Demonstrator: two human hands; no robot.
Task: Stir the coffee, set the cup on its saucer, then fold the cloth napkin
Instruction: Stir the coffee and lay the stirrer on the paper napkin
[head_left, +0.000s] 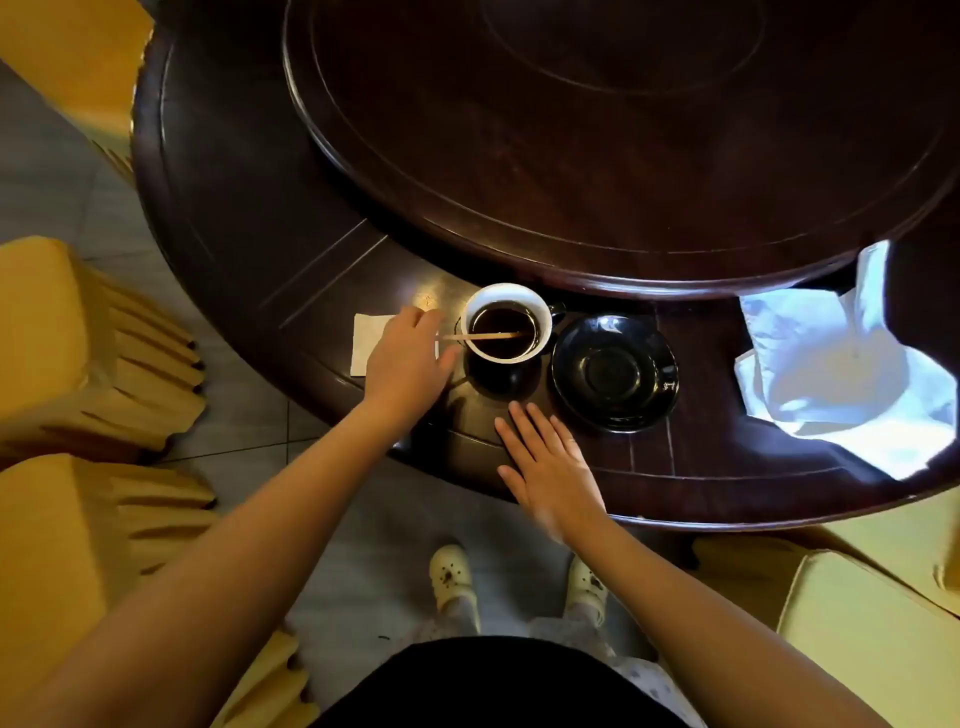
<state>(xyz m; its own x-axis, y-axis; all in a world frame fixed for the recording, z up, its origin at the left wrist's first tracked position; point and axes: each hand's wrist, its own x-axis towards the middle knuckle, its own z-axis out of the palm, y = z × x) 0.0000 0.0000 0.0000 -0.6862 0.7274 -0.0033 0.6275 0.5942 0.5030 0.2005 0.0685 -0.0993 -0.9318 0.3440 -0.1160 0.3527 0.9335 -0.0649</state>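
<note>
A black cup (506, 322) with a white inside holds dark coffee and stands on the dark wooden table (249, 234). A thin wooden stir stick (483, 336) lies across the coffee, its left end pinched by my left hand (405, 358). To the cup's right sits an empty black saucer (615, 371). My right hand (550, 467) lies flat and open on the table edge, in front of the cup and saucer. A crumpled white cloth napkin (841, 374) rests at the far right of the table.
A small white paper napkin (366, 343) lies partly under my left hand. A raised round turntable (623, 145) fills the table's middle. Yellow-covered chairs (88, 353) stand at left and right (857, 623). My feet in pale clogs (452, 577) are on the tiled floor.
</note>
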